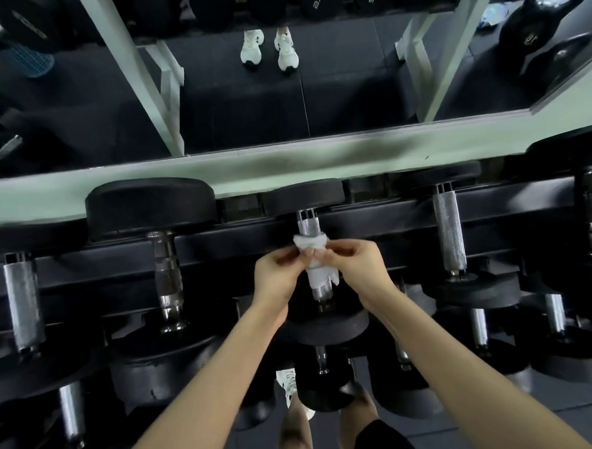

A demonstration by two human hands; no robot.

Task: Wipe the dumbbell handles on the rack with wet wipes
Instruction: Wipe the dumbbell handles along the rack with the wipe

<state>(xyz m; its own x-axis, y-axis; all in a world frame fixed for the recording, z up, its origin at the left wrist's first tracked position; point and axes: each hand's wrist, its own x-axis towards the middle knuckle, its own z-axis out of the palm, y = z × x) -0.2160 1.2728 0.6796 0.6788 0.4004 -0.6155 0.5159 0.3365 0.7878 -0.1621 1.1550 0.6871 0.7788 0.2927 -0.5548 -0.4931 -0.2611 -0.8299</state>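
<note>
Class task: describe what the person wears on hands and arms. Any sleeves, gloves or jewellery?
Left hand and right hand are ungloved, with no rings, watch or bands visible. Both forearms are bare; no sleeves show.

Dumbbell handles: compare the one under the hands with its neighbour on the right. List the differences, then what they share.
The middle handle is wrapped in a white wipe, which the left hand and right hand pinch; the right handle is bare and untouched. Only the middle handle's ends show; the right handle shows its whole length. Both are silver, knurled and lie on the same rack tier.
</note>
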